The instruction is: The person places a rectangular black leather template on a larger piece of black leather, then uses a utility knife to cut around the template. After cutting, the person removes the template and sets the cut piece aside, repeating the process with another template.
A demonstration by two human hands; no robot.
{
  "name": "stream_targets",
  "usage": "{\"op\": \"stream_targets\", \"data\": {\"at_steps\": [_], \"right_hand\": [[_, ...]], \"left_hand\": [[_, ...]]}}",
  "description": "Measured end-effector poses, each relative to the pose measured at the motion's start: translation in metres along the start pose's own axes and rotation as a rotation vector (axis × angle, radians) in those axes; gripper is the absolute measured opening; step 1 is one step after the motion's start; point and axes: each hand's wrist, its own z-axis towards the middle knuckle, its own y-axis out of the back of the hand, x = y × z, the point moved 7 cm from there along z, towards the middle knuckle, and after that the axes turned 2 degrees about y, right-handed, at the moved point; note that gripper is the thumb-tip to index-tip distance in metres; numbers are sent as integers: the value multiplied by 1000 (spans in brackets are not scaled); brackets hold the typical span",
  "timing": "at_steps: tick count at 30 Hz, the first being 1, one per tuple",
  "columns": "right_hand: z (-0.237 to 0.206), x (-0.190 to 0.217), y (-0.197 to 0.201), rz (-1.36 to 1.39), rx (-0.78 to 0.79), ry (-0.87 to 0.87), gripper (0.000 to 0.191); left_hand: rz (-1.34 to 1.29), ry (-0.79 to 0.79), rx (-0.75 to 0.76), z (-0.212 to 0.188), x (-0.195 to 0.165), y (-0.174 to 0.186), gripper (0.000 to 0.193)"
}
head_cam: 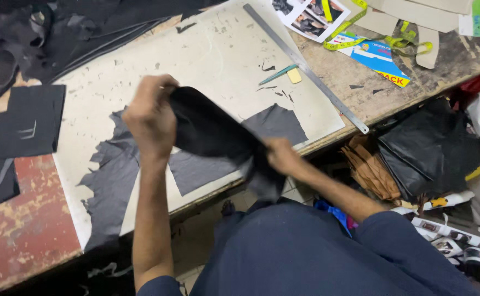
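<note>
Both my hands hold one piece of black leather (212, 131) above the front edge of a pale cutting board (218, 49). My left hand (151, 115) is raised and grips the piece's upper left corner. My right hand (281, 155) grips its lower right end, near the board's edge. The piece hangs curved between the two hands. Under it, flat on the board, lies a dark grey leather sheet (114, 175) with ragged edges and a cut-out gap.
A long steel ruler (306, 68) lies diagonally on the board, with a teal-handled knife (278, 74) beside it. Black leather pieces (32, 118) lie at the left. Yellow tape measure (355, 30), printed photos and card patterns lie at the far right. Black and brown leather is piled (432, 148) below the table.
</note>
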Motion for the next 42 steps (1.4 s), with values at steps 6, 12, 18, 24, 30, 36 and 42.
{"op": "stream_targets", "data": {"at_steps": [6,12,18,24,30,36,42], "right_hand": [[-1,-37,82,-580,-311,322,49],[-33,-79,4,-779,249,193,76],[-29,-85,-16,-722,168,255,79],[-13,-85,-16,-703,149,286,76],[-12,-86,-13,-731,148,293,79],[-13,-79,-4,-708,59,388,78],[-13,-122,55,-597,-296,-238,46]], "left_hand": [[-63,227,118,-104,102,-19,20],[353,338,136,-252,124,-26,14],[355,614,2,-297,144,-16,18],[652,990,81,-272,158,-37,41],[695,1125,196,-266,160,-47,31],[282,1047,15,-277,179,-49,38],[-38,1049,-135,-283,203,-35,65]]}}
